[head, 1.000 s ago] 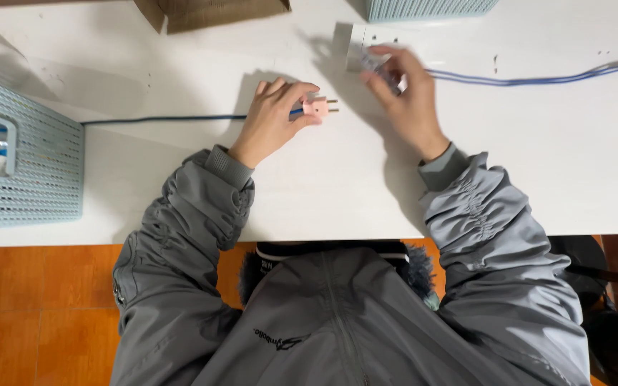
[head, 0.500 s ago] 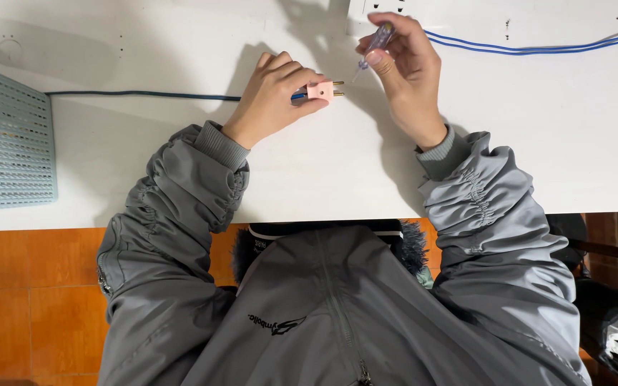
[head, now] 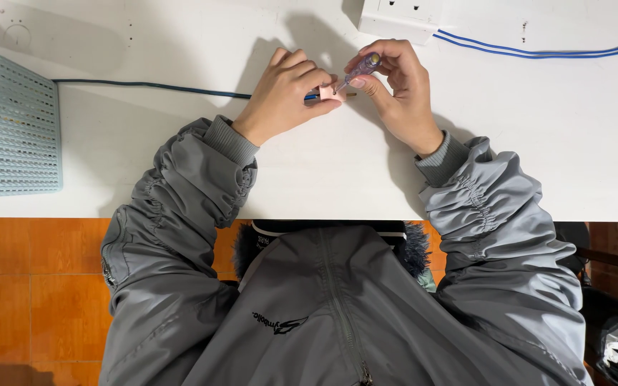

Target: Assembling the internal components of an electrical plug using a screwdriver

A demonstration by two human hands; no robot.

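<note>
Pink plastic sits pinched in my left hand: a small plug at the end of a dark blue cable, held down against the white bench so it cannot twist. My left grip is clenched around the plug, thumb and fingers closing over its body, with its metal pins poking out toward my right hand. That hand grasps a slim screwdriver with a clear purple handle, tilted so the tip meets the top of the plug, where a screw would sit, though the point itself is too small to make out. From the plug, the cable trails away left toward a pale blue perforated basket at the bench edge. Just beyond the plug lies a white socket box, with two blue wires running off to its right, well apart from my work.
</note>
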